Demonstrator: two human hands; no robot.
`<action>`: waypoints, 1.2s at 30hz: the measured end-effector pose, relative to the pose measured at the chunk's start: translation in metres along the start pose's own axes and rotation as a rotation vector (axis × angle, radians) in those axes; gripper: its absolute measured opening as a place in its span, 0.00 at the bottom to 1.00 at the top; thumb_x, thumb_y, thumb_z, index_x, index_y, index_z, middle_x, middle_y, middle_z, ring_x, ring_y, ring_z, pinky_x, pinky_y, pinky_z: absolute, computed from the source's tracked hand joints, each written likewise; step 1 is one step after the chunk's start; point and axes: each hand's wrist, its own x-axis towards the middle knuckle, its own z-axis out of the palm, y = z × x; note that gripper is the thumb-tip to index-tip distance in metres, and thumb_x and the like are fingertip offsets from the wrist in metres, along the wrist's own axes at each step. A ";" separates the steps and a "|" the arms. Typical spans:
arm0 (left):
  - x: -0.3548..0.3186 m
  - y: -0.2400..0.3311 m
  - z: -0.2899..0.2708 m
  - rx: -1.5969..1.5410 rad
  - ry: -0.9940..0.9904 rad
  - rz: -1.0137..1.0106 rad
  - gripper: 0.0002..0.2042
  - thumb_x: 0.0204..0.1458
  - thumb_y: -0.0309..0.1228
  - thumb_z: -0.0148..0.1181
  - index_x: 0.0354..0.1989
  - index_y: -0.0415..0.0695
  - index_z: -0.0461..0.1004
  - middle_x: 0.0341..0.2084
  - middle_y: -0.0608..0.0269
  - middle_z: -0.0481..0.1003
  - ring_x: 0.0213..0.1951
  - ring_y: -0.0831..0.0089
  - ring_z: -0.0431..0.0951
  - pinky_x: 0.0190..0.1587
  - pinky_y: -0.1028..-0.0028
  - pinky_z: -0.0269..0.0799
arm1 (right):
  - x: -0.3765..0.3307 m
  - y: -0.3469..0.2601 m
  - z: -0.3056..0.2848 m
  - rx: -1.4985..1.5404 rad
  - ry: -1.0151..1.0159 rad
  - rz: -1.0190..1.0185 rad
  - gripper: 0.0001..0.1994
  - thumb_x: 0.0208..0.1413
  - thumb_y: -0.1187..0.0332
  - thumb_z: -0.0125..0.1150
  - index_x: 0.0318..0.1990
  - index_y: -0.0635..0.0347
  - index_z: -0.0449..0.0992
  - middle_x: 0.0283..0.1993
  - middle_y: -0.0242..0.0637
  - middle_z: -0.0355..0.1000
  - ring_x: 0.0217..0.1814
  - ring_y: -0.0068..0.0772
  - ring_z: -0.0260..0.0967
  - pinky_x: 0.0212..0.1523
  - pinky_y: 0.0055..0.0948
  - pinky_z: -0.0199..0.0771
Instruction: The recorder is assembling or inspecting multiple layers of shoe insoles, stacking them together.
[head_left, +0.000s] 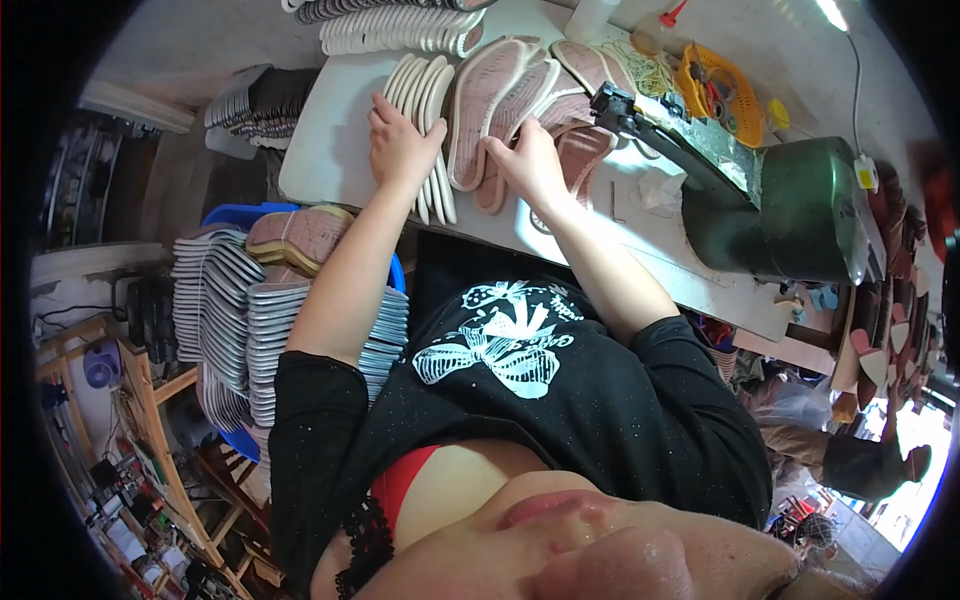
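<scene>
A row of cream-edged shoe insoles (418, 82) stands on edge, pressed together, on the white table. My left hand (402, 150) straddles this row, thumb on its right side and fingers on its left. To the right, pinkish insoles with pale rims (482, 95) lie overlapping. My right hand (530, 165) grips the near edge of one insole in that pile, with its thumb toward the left; some fingers are hidden beneath the hand. More pink insoles (585, 150) lie just beyond my right hand.
A sewing machine (800, 210) with a dark arm stands at the right of the white table (325, 150). Behind it is a yellow basket (735, 95) of small items. Stacked insoles (275, 340) fill a blue tub (398, 270) at my left. Another person (865, 462) is far right.
</scene>
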 end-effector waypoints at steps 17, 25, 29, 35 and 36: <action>0.001 0.001 0.001 -0.037 0.017 0.003 0.50 0.44 0.45 0.65 0.67 0.31 0.38 0.60 0.41 0.55 0.59 0.47 0.62 0.57 0.57 0.66 | 0.046 -0.008 0.051 0.334 0.328 0.107 0.31 0.48 0.65 0.64 0.55 0.74 0.60 0.68 0.60 0.43 0.71 0.56 0.45 0.66 0.40 0.53; 0.004 0.001 -0.001 -0.064 0.013 -0.016 0.51 0.43 0.42 0.67 0.67 0.32 0.38 0.61 0.40 0.54 0.60 0.47 0.60 0.58 0.57 0.65 | 0.095 -0.005 0.060 0.517 0.095 0.185 0.47 0.38 0.69 0.71 0.63 0.73 0.46 0.54 0.59 0.65 0.53 0.51 0.69 0.50 0.36 0.74; 0.005 0.003 -0.001 -0.078 -0.005 0.000 0.51 0.42 0.42 0.66 0.67 0.32 0.38 0.61 0.40 0.54 0.60 0.46 0.60 0.58 0.58 0.64 | 0.112 0.022 0.068 0.128 0.222 0.072 0.44 0.37 0.68 0.73 0.60 0.75 0.51 0.53 0.58 0.66 0.53 0.49 0.69 0.50 0.35 0.74; 0.005 0.002 -0.003 -0.087 -0.005 -0.004 0.50 0.41 0.42 0.66 0.67 0.33 0.39 0.61 0.40 0.54 0.60 0.45 0.60 0.59 0.57 0.64 | 0.133 0.010 0.072 0.441 0.202 0.254 0.40 0.38 0.67 0.73 0.56 0.73 0.55 0.48 0.53 0.69 0.49 0.44 0.71 0.44 0.39 0.77; 0.008 0.004 0.000 -0.077 -0.001 0.002 0.51 0.41 0.42 0.66 0.67 0.33 0.39 0.61 0.40 0.54 0.60 0.45 0.60 0.59 0.57 0.64 | 0.137 0.014 0.073 0.497 0.211 0.262 0.39 0.39 0.67 0.73 0.56 0.72 0.55 0.48 0.52 0.69 0.48 0.43 0.71 0.43 0.39 0.77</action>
